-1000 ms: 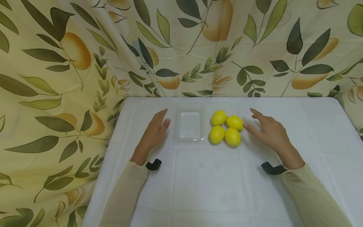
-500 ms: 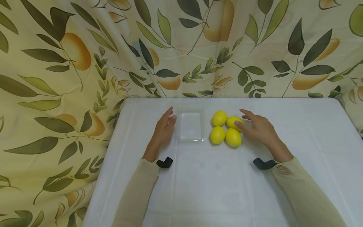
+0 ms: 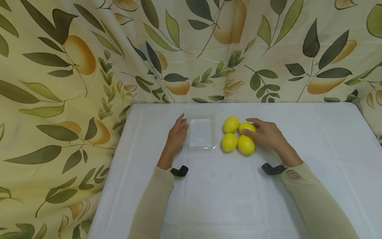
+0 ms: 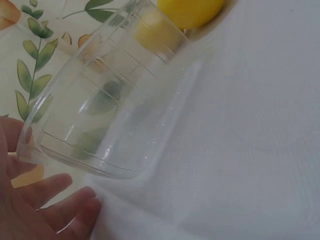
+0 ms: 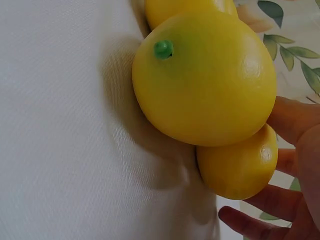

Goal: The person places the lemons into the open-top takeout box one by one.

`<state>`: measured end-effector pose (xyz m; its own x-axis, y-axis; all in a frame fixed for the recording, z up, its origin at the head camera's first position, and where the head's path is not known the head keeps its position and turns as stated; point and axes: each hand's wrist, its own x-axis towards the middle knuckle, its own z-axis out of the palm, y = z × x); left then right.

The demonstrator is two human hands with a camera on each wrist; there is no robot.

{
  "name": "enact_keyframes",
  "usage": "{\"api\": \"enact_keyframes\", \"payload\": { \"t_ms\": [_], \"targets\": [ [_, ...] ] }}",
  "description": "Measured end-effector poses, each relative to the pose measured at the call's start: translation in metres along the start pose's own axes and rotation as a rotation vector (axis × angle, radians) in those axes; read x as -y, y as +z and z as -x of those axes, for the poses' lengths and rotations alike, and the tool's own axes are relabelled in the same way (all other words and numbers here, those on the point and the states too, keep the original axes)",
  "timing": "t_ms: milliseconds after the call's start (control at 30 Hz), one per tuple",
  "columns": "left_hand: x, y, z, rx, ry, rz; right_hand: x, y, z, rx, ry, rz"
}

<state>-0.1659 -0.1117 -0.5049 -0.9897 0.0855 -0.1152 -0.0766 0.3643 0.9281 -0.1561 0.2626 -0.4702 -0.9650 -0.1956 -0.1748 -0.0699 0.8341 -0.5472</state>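
Observation:
Several yellow lemons (image 3: pixel 229 142) lie in a tight cluster on the white tablecloth (image 3: pixel 226 199). My right hand (image 3: pixel 250 126) curls its thumb and forefinger round the far-right lemon (image 3: pixel 247 126). In the right wrist view that lemon (image 5: pixel 240 165) sits between my fingers (image 5: pixel 295 120), behind a bigger lemon (image 5: pixel 205 80) with a green stem tip. A clear plastic tray (image 3: pixel 200 132) lies left of the lemons. My left hand (image 3: pixel 182 122) rests beside its left rim with straight fingers. The left wrist view shows the tray (image 4: pixel 115 110) just above my fingertips (image 4: pixel 75 200).
A leaf-and-fruit printed curtain (image 3: pixel 89 66) hangs behind and to the left of the table. The table's far edge (image 3: pixel 238 103) runs just beyond the tray and lemons. Black straps (image 3: pixel 179 171) sit at both wrists over beige sleeves.
Both hands moved inward. The left hand slid right to the tray's rim. The right hand slid left from beside the lemons and curled round the far-right lemon.

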Motion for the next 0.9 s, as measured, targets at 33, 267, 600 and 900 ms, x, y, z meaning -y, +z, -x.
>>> {"api": "enact_keyframes", "payload": {
  "t_ms": [33, 267, 600, 900],
  "targets": [
    [0.002, 0.000, 0.000, -0.002, -0.003, 0.008, 0.000, 0.001, 0.000, 0.005, 0.001, 0.006],
    [0.011, 0.002, 0.002, 0.001, -0.029, 0.045, -0.001, 0.005, -0.003, 0.015, -0.002, -0.006],
    [0.018, 0.005, -0.002, 0.019, -0.036, 0.045, -0.003, 0.002, -0.002, -0.030, 0.024, -0.010],
    [0.018, 0.006, -0.003, 0.018, -0.024, 0.040, 0.016, -0.008, 0.002, -0.145, 0.001, -0.062]
  ]
}}
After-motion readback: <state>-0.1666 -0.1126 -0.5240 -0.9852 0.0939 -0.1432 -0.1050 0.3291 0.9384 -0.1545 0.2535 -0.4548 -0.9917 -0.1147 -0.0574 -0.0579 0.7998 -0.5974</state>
